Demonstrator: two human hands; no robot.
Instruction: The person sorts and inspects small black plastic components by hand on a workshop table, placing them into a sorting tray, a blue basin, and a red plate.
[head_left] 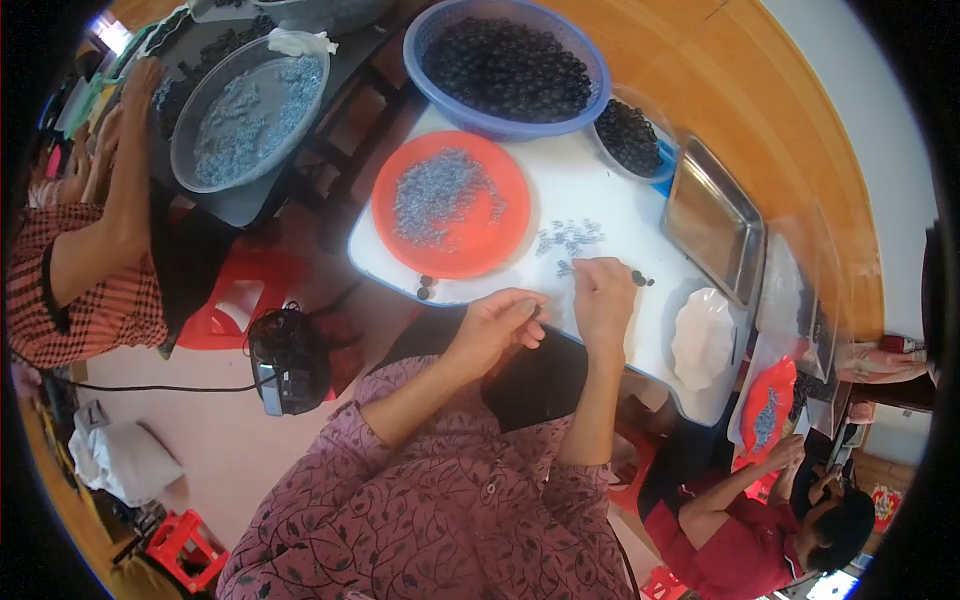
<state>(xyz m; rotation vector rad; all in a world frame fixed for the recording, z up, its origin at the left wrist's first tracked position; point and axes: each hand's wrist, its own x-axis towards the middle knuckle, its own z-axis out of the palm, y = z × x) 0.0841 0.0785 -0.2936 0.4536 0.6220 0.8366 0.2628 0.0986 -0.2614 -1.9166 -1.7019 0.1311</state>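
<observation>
My left hand [497,328] is closed in front of the table edge, its thumb and fingers pinching a small dark round piece [536,311]. Beside it, my right hand [603,300] reaches over the white table [560,190] with the fingertips drawn together. Those fingertips are at the near edge of a loose scatter of small silvery pieces [570,238]; whatever they grip is too small to make out. A few dark round pieces [642,279] lie just right of that hand. To the left, a red-orange plate [510,235] bears a heap of similar silvery pieces [440,195].
A blue-purple basin [418,75] full of black round pieces stands at the back, beside a smaller bowl [628,135] of them. A metal tray [710,215] and a white scalloped dish [702,340] lie right. Co-workers sit left and lower right; a translucent basin [185,150] is far left.
</observation>
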